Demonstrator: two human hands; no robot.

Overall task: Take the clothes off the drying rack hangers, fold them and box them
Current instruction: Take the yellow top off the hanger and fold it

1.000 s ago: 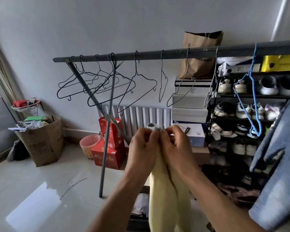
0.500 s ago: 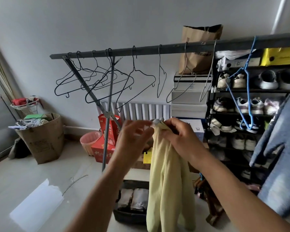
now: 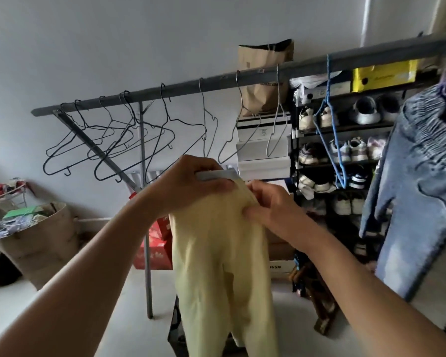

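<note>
A pale yellow garment (image 3: 222,266) with a grey waistband hangs in front of me, held up in the air. My left hand (image 3: 188,184) grips the waistband at the top. My right hand (image 3: 271,207) pinches the fabric just below the band on the right side. Behind runs the grey drying rack bar (image 3: 242,81) with several empty wire hangers (image 3: 129,140) and a blue hanger (image 3: 330,130). Blue jeans (image 3: 417,191) still hang at the right. A dark box (image 3: 177,331) on the floor is mostly hidden behind the garment.
A shoe shelf (image 3: 345,150) with several shoes and white boxes (image 3: 263,150) stands behind the rack. Red boxes (image 3: 155,248) sit by the rack leg. A cardboard bin (image 3: 39,240) stands at the left on the glossy floor.
My left hand has taken hold of the waistband and spread the top of the garment wider. The view has tilted, so the rack bar now slopes up to the right.
</note>
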